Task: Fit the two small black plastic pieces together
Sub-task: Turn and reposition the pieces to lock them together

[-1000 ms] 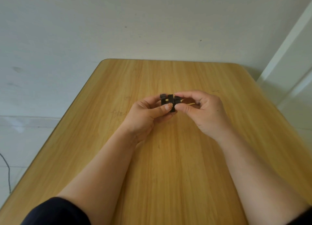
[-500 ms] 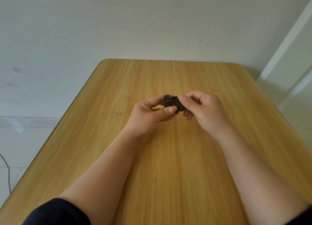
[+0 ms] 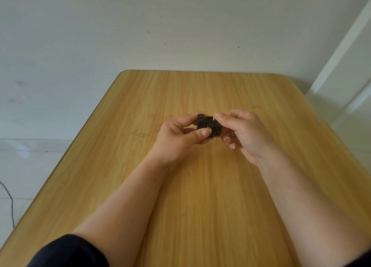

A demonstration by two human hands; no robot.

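Observation:
Two small black plastic pieces are held together above the middle of the wooden table (image 3: 200, 186). My left hand (image 3: 178, 138) pinches the left black piece (image 3: 201, 122) between thumb and fingers. My right hand (image 3: 243, 130) grips the right black piece (image 3: 215, 128) with thumb and forefinger. The two pieces touch side by side; I cannot tell whether they are locked. Fingers hide parts of both pieces.
A white wall (image 3: 160, 26) stands right behind the table's far edge. A white door frame (image 3: 345, 46) runs up at the right. A thin dark cable (image 3: 10, 202) hangs off the left side of the table.
Both hands have shifted slightly right with the pieces. My right fingers have curled further around the right piece, and the pieces have turned a little.

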